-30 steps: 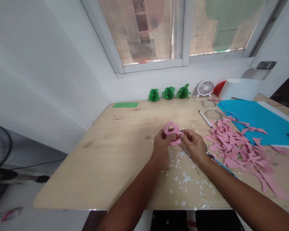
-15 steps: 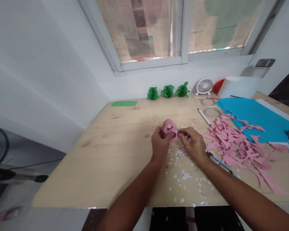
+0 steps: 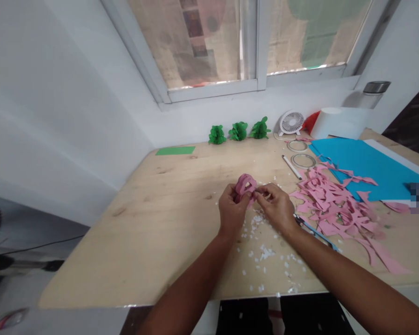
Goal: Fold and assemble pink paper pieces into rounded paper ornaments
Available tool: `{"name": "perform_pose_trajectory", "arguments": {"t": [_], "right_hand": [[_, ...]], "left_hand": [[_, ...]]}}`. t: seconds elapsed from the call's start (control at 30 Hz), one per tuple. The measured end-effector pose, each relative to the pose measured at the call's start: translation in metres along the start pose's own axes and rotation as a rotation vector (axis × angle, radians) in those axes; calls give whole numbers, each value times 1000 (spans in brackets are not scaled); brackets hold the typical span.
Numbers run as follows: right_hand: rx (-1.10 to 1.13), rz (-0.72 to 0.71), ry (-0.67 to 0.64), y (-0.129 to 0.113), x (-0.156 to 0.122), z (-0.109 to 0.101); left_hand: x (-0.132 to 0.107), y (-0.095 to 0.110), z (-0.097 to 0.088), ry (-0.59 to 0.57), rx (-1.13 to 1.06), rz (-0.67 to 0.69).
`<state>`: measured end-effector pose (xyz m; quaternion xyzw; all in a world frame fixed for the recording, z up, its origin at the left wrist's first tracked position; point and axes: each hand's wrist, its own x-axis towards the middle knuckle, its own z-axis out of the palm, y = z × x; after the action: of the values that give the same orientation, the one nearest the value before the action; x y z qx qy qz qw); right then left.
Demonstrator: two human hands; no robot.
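Observation:
A pink paper cutout (image 3: pixel 245 180), layered and pierced with a hole, is held above the table. My left hand (image 3: pixel 232 204) grips it from the left, thumb across its lower part. Against its right edge, my right hand (image 3: pixel 274 204) has thumb and fingers pinched together at the paper; whether anything small is between the fingertips is hidden. Small white paper bits (image 3: pixel 265 252) are scattered on the wooden table (image 3: pixel 153 232) below and around my hands. A cutter with a blue handle (image 3: pixel 317 234) lies beside my right forearm, partly covered.
Pink paper scraps (image 3: pixel 335 200) are heaped at the right beside blue sheets (image 3: pixel 356 163). Two tape rolls (image 3: pixel 303 161), a white pen (image 3: pixel 292 167) and a small fan (image 3: pixel 291 123) are behind. Green paper ornaments (image 3: pixel 238 131) and a green strip (image 3: pixel 175 150) lie along the back.
The pink cutout has turned a little in my left hand. My right hand has shifted slightly left, closer against it. The whole view has moved slightly.

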<state>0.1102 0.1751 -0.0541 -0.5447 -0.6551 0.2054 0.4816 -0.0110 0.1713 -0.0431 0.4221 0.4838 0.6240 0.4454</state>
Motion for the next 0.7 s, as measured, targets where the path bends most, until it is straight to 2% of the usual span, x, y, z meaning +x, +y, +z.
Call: {"name": "perform_pose_trajectory", "arguments": {"t": [0.17, 0.47, 0.7], "right_hand": [[54, 80, -7, 2, 1, 1], [71, 62, -24, 5, 1, 3], [31, 99, 14, -1, 1, 1]], "left_hand": [[0, -1, -1, -26, 6, -6], [1, -2, -1, -37, 29, -1], [1, -5, 0, -33, -13, -45]]}}
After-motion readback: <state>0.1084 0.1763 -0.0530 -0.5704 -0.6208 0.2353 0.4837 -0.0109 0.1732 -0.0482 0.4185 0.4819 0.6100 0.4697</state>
